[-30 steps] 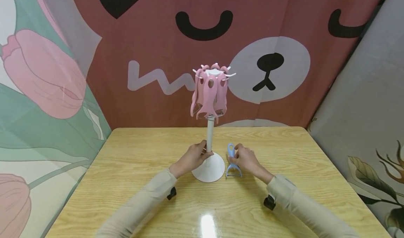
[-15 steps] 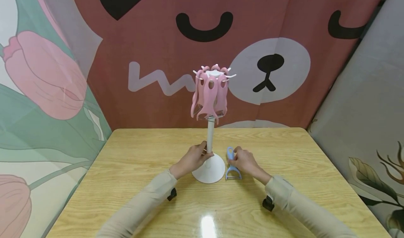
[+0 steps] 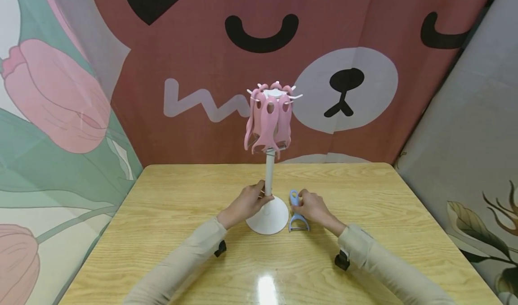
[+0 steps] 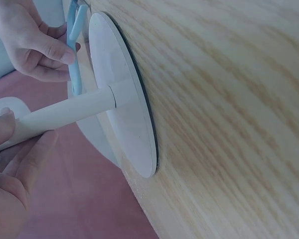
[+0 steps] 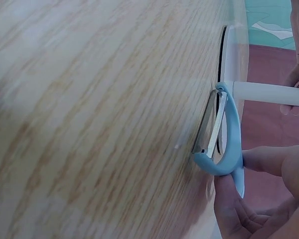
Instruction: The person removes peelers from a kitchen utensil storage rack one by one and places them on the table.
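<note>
Blue peeler [image 5: 234,134] lies pinched between thumb and fingers of the right hand [image 3: 314,207].

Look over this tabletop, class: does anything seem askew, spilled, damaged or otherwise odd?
I see no spill or damage, and the white stand is upright. The blue peeler, pinched in the right hand, is merely the odd colour out: the pink peelers hang on the stand.

In the head view, the right hand [image 3: 315,207] hides part of the blue peeler [image 3: 297,216].
</note>
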Demonstrator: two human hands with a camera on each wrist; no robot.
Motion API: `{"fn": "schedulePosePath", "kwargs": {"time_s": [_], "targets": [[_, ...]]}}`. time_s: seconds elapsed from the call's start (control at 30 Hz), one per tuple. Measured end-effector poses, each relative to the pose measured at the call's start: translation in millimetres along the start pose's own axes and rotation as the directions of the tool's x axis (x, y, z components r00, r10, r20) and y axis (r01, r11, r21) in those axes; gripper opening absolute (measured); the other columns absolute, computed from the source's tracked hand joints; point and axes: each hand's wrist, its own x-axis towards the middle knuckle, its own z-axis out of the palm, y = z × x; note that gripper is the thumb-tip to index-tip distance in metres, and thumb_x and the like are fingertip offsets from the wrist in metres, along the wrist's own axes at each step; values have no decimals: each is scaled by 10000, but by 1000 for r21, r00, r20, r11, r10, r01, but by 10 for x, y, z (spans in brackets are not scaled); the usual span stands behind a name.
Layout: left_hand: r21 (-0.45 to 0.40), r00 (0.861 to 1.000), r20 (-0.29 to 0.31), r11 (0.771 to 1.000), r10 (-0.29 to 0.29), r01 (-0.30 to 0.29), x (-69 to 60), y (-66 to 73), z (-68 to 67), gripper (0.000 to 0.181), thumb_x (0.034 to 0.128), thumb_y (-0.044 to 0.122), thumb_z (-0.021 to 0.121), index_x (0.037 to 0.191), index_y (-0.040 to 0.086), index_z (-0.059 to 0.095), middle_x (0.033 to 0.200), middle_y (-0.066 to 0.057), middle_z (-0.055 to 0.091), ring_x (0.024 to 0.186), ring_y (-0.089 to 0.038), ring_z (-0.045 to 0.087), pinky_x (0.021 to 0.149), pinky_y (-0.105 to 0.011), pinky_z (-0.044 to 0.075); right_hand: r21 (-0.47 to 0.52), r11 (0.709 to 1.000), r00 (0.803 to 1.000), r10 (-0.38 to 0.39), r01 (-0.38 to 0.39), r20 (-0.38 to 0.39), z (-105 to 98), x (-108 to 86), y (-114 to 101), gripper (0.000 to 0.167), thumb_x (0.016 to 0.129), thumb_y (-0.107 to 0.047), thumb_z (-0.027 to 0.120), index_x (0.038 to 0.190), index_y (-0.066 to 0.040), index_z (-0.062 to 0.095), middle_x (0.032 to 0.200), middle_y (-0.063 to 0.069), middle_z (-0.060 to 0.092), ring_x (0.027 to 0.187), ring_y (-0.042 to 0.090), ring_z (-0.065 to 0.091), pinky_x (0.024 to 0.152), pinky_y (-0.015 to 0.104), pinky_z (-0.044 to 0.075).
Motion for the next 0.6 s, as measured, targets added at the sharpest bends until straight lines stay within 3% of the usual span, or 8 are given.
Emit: {"fn": "schedulePosePath", "kwargs": {"time_s": [0.17,0.33,0.6], "targets": [[-10,1000,0,1000,9,-9,2,-8,8,212,990,134,621,1100,-13,515,986,-146,664,915,-253,709,739,-236,567,8,1000,1000,-1,1,17,-14,-2,7,434,868,-145,756,1143,141,581,801,116,695,629,163,635,557,314,523],[-15,1000,4,1000,-1,1,6,-11,9,218,988,138,624,1098,-17,518,982,-149,664,914,-247,708,737,-243,569,7,998,998,-56,56,15,-23,-10,40,415,870,-177,745,1081,144,588,772,118,677,598,147,609,524,289,502],[-19,1000,2,1000,-6,6,6,-18,12,214,987,141,625,1099,-9,522,985,-131,663,922,-233,707,746,-242,568,-32,999,999,13,-11,34,23,22,63,366,863,-171,776,1064,94,622,746,68,649,589,143,580,519,280,474]]}}
